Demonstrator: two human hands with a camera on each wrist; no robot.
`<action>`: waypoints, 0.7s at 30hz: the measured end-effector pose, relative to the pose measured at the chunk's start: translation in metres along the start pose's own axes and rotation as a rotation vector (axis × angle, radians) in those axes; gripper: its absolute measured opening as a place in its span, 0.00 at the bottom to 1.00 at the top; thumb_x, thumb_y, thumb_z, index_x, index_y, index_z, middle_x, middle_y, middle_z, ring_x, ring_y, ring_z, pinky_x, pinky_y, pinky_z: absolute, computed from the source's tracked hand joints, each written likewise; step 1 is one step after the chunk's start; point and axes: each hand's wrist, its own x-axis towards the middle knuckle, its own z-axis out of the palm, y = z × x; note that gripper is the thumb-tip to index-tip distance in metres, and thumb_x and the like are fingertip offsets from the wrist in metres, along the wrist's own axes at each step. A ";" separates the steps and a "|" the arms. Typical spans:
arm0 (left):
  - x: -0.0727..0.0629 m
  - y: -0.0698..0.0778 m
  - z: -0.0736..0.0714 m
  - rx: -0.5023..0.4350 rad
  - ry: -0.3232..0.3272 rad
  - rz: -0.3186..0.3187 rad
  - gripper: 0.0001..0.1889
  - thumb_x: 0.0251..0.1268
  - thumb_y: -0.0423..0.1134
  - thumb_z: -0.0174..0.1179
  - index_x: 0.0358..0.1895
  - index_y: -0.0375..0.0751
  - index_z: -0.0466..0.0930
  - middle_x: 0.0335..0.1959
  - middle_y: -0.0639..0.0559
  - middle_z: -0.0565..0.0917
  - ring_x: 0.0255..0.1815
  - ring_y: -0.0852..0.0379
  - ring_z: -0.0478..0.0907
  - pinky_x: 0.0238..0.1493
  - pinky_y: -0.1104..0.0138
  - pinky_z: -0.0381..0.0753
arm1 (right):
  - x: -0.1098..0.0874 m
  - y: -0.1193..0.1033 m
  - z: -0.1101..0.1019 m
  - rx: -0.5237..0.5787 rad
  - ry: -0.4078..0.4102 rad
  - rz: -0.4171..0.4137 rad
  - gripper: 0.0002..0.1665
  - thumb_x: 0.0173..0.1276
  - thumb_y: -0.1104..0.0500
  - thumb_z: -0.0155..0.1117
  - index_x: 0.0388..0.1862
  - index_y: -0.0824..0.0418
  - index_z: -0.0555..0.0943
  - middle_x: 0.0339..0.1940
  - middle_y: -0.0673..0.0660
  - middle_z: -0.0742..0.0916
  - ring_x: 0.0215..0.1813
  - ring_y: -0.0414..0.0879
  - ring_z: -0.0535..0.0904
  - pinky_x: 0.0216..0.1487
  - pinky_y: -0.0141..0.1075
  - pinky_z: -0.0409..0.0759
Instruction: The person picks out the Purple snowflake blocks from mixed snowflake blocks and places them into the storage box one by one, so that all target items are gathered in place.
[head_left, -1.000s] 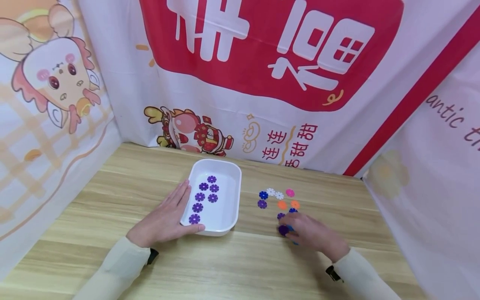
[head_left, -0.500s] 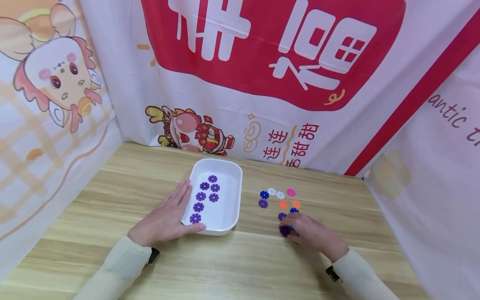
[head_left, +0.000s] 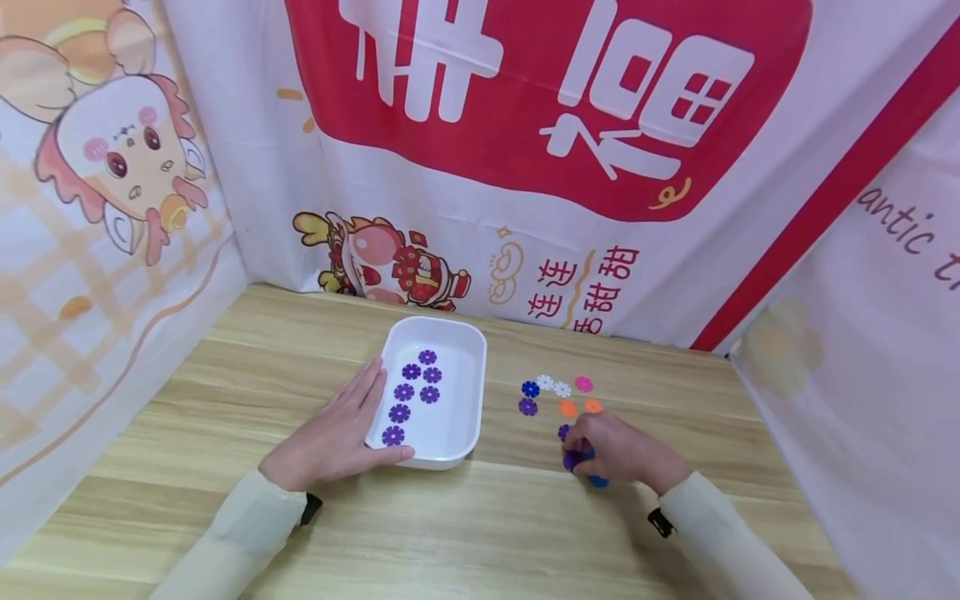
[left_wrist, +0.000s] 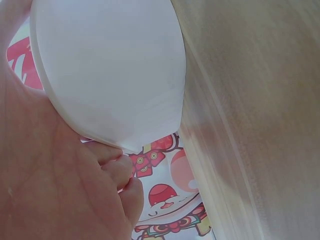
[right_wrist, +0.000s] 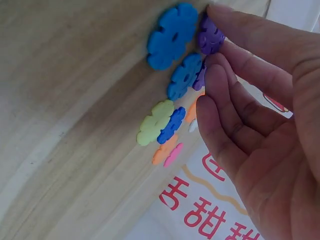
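My left hand (head_left: 330, 437) holds the near-left corner of a white plastic tray (head_left: 480, 400), thumb over the near rim and fingers along the left side. Several purple snowflake discs (head_left: 400, 412) lie inside the tray. To the right, my right hand (head_left: 626, 450) pinches one purple snowflake disc (right_wrist: 211, 35) between thumb and fingertips, close over the table. Right by these fingers in the right wrist view are a large blue disc (right_wrist: 172, 36) and a second blue disc (right_wrist: 184, 77). Another purple disc (head_left: 565, 432) is partly hidden by the fingers.
Beyond the right hand lie a dark blue disc (head_left: 530, 389), a purple disc (head_left: 528, 407), white discs (head_left: 562, 389), a pink disc (head_left: 583, 383) and orange discs (head_left: 568, 408). A yellow-green disc (right_wrist: 155, 122) shows in the right wrist view. Printed cloth (head_left: 480, 200) walls the wooden table.
My right fingers have shifted slightly and gripped the purple disc; a blue disc now shows beneath them, while the dark blue one behind is covered. The left hand and tray stay put.
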 end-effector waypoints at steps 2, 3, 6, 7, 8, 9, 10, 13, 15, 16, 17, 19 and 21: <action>0.000 0.000 0.000 0.000 -0.002 0.001 0.68 0.62 0.81 0.55 0.86 0.29 0.39 0.89 0.39 0.32 0.90 0.36 0.38 0.88 0.41 0.48 | 0.000 0.001 -0.001 0.013 -0.007 0.006 0.12 0.61 0.58 0.83 0.43 0.55 0.90 0.40 0.47 0.88 0.42 0.38 0.83 0.43 0.30 0.87; 0.000 0.001 0.001 0.000 -0.004 -0.001 0.68 0.62 0.81 0.55 0.86 0.29 0.39 0.89 0.39 0.32 0.90 0.36 0.38 0.88 0.41 0.48 | 0.001 0.002 -0.002 0.019 -0.010 0.003 0.10 0.62 0.58 0.82 0.41 0.54 0.90 0.38 0.45 0.88 0.40 0.36 0.82 0.42 0.29 0.86; 0.000 0.001 0.000 0.000 -0.008 -0.004 0.68 0.62 0.81 0.55 0.86 0.30 0.39 0.89 0.39 0.32 0.90 0.36 0.38 0.88 0.41 0.48 | 0.001 0.003 -0.007 0.054 -0.024 -0.006 0.06 0.66 0.59 0.79 0.35 0.50 0.87 0.33 0.42 0.86 0.36 0.34 0.79 0.39 0.28 0.83; 0.000 0.001 0.000 0.001 -0.008 -0.004 0.68 0.62 0.81 0.55 0.86 0.30 0.39 0.89 0.39 0.32 0.90 0.36 0.38 0.88 0.41 0.48 | 0.001 0.004 -0.009 0.064 -0.031 -0.008 0.07 0.68 0.60 0.77 0.34 0.50 0.86 0.32 0.41 0.86 0.36 0.34 0.79 0.38 0.28 0.83; 0.000 0.002 0.000 0.001 -0.007 -0.004 0.68 0.62 0.81 0.55 0.86 0.30 0.39 0.89 0.39 0.33 0.90 0.36 0.38 0.88 0.41 0.48 | 0.002 0.004 -0.012 0.074 -0.037 -0.012 0.07 0.69 0.60 0.76 0.34 0.49 0.86 0.32 0.41 0.85 0.35 0.34 0.78 0.39 0.28 0.83; 0.000 0.002 -0.001 0.002 -0.007 -0.004 0.68 0.62 0.81 0.55 0.86 0.30 0.39 0.89 0.39 0.33 0.90 0.36 0.38 0.88 0.41 0.48 | 0.002 0.003 -0.016 0.081 -0.043 -0.020 0.07 0.70 0.60 0.75 0.34 0.50 0.86 0.32 0.41 0.86 0.35 0.34 0.79 0.39 0.28 0.83; 0.000 0.002 -0.001 0.003 -0.005 -0.004 0.68 0.62 0.81 0.55 0.86 0.30 0.39 0.89 0.39 0.33 0.90 0.36 0.38 0.88 0.41 0.48 | 0.003 0.003 -0.019 0.088 -0.047 -0.027 0.06 0.71 0.60 0.75 0.35 0.50 0.86 0.32 0.41 0.86 0.35 0.34 0.79 0.40 0.28 0.84; 0.000 0.002 -0.001 0.005 -0.003 -0.005 0.68 0.62 0.81 0.55 0.86 0.30 0.39 0.89 0.39 0.33 0.90 0.36 0.38 0.88 0.41 0.48 | 0.005 0.000 -0.028 0.099 -0.054 -0.046 0.04 0.72 0.61 0.73 0.37 0.52 0.86 0.34 0.42 0.88 0.36 0.33 0.80 0.42 0.28 0.85; 0.000 0.002 -0.001 0.005 -0.003 -0.006 0.68 0.62 0.81 0.55 0.86 0.30 0.39 0.89 0.39 0.33 0.90 0.36 0.38 0.88 0.41 0.48 | 0.008 -0.002 -0.034 0.093 -0.047 -0.063 0.04 0.72 0.62 0.73 0.38 0.53 0.87 0.35 0.42 0.88 0.36 0.33 0.81 0.43 0.27 0.86; 0.000 0.002 -0.001 0.004 -0.002 -0.006 0.68 0.62 0.81 0.55 0.86 0.30 0.39 0.89 0.39 0.33 0.90 0.36 0.38 0.88 0.41 0.48 | 0.009 -0.003 -0.035 0.095 -0.043 -0.070 0.04 0.72 0.62 0.73 0.39 0.53 0.87 0.35 0.42 0.89 0.36 0.33 0.81 0.43 0.27 0.86; 0.000 0.002 -0.001 0.003 -0.003 -0.006 0.68 0.62 0.81 0.55 0.86 0.30 0.39 0.89 0.39 0.33 0.90 0.36 0.38 0.88 0.41 0.47 | 0.010 -0.005 -0.037 0.093 -0.036 -0.091 0.04 0.72 0.63 0.72 0.39 0.53 0.87 0.36 0.43 0.89 0.36 0.33 0.81 0.44 0.27 0.87; 0.000 0.002 -0.001 0.001 -0.003 -0.006 0.68 0.62 0.81 0.55 0.86 0.30 0.39 0.89 0.39 0.33 0.90 0.36 0.38 0.88 0.41 0.47 | 0.014 -0.008 -0.040 0.086 -0.027 -0.113 0.04 0.73 0.62 0.71 0.40 0.53 0.88 0.37 0.44 0.90 0.37 0.32 0.82 0.45 0.26 0.87; 0.000 0.003 -0.002 -0.001 -0.004 -0.006 0.68 0.62 0.81 0.55 0.86 0.30 0.39 0.89 0.39 0.33 0.90 0.36 0.38 0.88 0.41 0.47 | 0.018 -0.013 -0.043 0.083 -0.018 -0.140 0.04 0.74 0.62 0.71 0.40 0.53 0.89 0.38 0.45 0.91 0.37 0.32 0.83 0.46 0.26 0.88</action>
